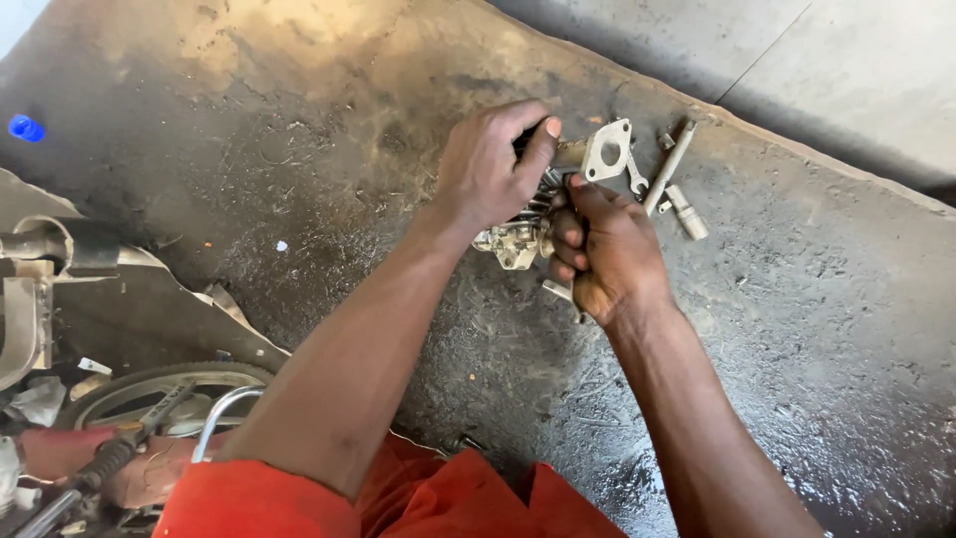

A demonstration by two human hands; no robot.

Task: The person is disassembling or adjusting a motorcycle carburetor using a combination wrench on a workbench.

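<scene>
Holding one small metal carburettor-like assembly (518, 237) above the oily concrete floor (329, 189), both hands are closed on it: the left hand (490, 164) wraps the upper part with the thumb pressed toward a pale flanged plate with a round hole (605, 151), and the right hand (607, 249) clasps the lower body from the side. Largest item first: one floor slab, dark with oil and grit, with a paler strip of concrete beyond its edge. One wheel with tyre (149, 391) shows at lower left, beside curved metal bodywork. One long metal rod or socket extension (669, 167) lies just right of the hands, one shorter cylindrical socket (688, 212) beside it, and one small open-ended spanner (637, 179) near the flange. One blue cap (25, 128) sits well apart at far left. Two or three tiny loose pieces near the rod are too small to identify. Risks, as judged: the oily film on floor and fingers could let the assembly slip and drop onto hard concrete, denting the flange or shedding small parts; loose fittings could roll into the grit and be lost; dirt could enter open ports; the tools lying close by could be knocked aside by a forearm.
</scene>
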